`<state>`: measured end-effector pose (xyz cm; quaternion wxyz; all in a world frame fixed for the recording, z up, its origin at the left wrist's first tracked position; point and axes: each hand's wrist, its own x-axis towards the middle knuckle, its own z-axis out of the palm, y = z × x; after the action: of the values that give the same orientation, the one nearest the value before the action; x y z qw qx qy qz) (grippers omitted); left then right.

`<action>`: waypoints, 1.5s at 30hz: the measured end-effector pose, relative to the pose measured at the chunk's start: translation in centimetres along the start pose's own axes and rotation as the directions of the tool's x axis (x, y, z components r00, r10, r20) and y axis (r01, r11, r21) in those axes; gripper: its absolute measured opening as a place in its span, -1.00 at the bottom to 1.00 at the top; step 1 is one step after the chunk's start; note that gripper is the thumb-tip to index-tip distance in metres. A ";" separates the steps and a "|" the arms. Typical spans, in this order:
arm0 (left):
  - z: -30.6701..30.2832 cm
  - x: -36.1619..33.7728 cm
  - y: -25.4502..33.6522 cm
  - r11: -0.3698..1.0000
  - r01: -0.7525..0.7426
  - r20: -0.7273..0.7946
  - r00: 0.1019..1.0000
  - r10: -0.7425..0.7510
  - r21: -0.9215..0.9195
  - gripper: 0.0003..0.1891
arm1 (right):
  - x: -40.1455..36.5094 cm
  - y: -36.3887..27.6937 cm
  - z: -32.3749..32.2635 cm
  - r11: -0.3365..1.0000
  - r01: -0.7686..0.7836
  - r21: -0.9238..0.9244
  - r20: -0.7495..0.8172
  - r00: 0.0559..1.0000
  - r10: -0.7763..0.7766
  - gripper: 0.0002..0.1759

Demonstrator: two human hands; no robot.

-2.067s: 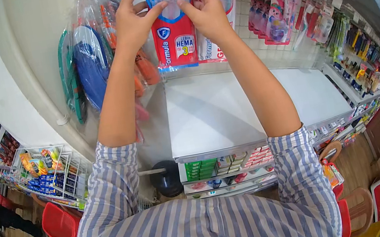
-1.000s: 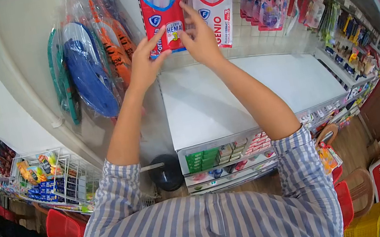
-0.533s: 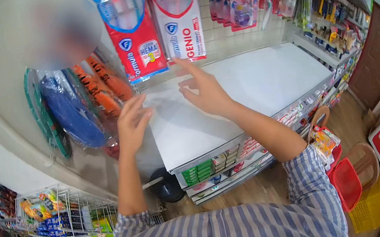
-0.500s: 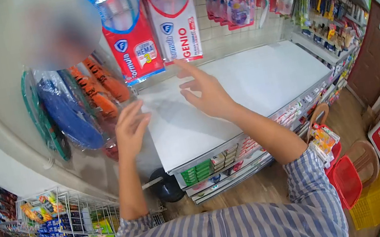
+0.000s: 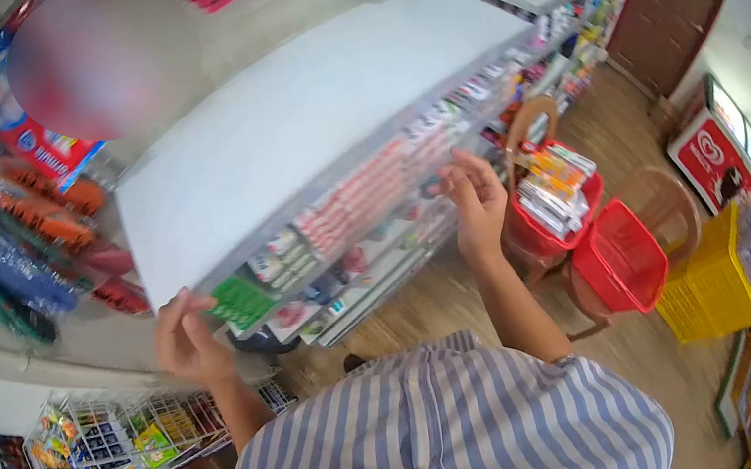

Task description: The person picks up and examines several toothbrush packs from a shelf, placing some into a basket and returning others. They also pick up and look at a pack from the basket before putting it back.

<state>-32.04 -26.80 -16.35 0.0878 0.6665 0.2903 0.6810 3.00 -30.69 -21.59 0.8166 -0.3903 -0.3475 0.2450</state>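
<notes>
My left hand (image 5: 191, 339) is raised by the left end of the shelf unit, fingers loosely bent and nothing visible in it. Close to its fingertips are green boxes (image 5: 242, 301) on the tier under the white shelf top (image 5: 311, 95). In front of the shelf's middle, my right hand (image 5: 475, 202) is held up with bent fingers, also without a visible object. Rows of red-and-white boxes (image 5: 354, 200) are behind and left of it. A red basket (image 5: 537, 241) of packaged goods stands to its right on a brown chair.
Bagged slippers (image 5: 19, 262) and a red-and-blue toothbrush pack (image 5: 43, 142) hang at left. Another red basket (image 5: 620, 264), a yellow crate (image 5: 701, 287) and a red freezer (image 5: 727, 147) stand at right. Wire racks (image 5: 144, 431) hold packets at lower left.
The view has turned right and down, bringing the filled basket into sight. Both hands have come down from near the hanging toothbrush packs and are farther apart.
</notes>
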 end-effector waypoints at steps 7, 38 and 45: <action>20.7 -9.2 5.4 0.700 0.657 0.513 0.719 -0.468 -0.281 -0.78 | -4.7 -0.2 -16.7 0.989 -0.112 -0.102 -0.170 0.981 0.093 -0.75; 57.7 -31.6 5.0 0.029 0.824 0.803 -0.542 -0.246 0.565 -0.75 | 0.4 6.5 -41.5 0.640 -0.765 0.075 -0.553 0.502 0.665 -0.74; 60.9 -32.9 0.0 0.181 0.762 0.775 -0.563 -0.288 0.621 -0.71 | 5.9 11.2 -43.3 0.484 -0.861 -0.156 -0.380 0.504 0.775 -0.60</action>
<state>29.52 -26.50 -47.99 0.7637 0.5262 0.3497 -0.1327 38.17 -40.46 -48.07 0.5583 -0.6661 -0.0425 0.4928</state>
